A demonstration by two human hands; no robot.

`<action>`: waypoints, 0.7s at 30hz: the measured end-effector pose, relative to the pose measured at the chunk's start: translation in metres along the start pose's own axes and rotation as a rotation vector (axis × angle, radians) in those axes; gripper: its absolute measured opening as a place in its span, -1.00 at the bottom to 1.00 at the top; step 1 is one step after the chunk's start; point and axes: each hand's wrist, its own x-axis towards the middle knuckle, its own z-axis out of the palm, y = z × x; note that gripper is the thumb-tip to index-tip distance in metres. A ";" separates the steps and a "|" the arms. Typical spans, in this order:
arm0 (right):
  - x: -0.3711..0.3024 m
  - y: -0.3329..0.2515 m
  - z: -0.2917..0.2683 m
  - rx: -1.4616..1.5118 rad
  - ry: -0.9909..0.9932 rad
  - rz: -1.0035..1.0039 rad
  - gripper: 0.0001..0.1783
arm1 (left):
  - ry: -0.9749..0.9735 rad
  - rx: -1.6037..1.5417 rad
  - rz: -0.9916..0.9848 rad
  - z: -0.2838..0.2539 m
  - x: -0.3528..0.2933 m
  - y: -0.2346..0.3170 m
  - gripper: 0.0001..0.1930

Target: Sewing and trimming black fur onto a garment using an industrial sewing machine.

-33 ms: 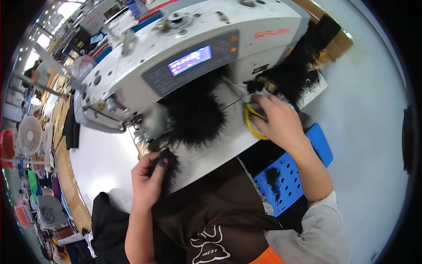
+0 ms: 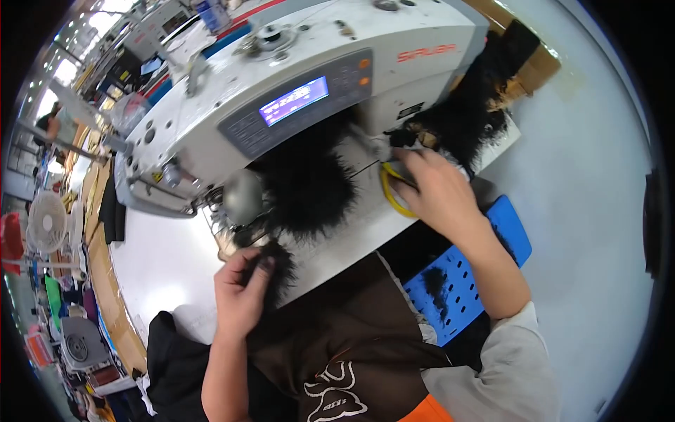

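Note:
My left hand [image 2: 240, 292], closed in a pinch, holds a small piece of black fur [image 2: 281, 274] at the near edge of the machine bed, just in front of the needle area. Closed on the yellow-handled scissors [image 2: 389, 191], my right hand [image 2: 443, 193] rests at the right side of the bed; the blades point away and to the left, partly blurred. Between the hands, a larger black fur piece [image 2: 316, 190] lies under the arm of the white sewing machine [image 2: 415, 77]. The fingertips of my right hand are partly hidden.
More black fur [image 2: 464, 126] is heaped at the bed's right end beside a cardboard box [image 2: 545, 70]. A blue perforated plastic piece [image 2: 457, 309] with fur scraps sits below right. Black cloth [image 2: 172, 352] hangs at lower left. A white fan [image 2: 48, 219] stands far left.
My right hand and the scissors have shifted slightly left. The left hand, still pinching the fur, sits slightly lower in view; the whole view has shifted a little too.

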 end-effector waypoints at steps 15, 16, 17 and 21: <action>-0.012 0.027 0.003 0.969 -0.106 0.238 -0.52 | -0.252 0.122 0.134 0.145 0.015 0.022 -0.70; 0.003 0.039 -0.005 0.967 0.019 0.235 -0.52 | -0.275 0.071 0.124 0.146 0.014 0.021 -0.70; 0.020 0.059 -0.009 1.045 0.089 0.237 -0.54 | -0.271 0.059 0.127 0.146 0.013 0.018 -0.70; 0.077 0.114 -0.035 1.201 0.429 0.347 -0.70 | -0.290 0.078 0.043 0.141 0.007 0.022 -0.69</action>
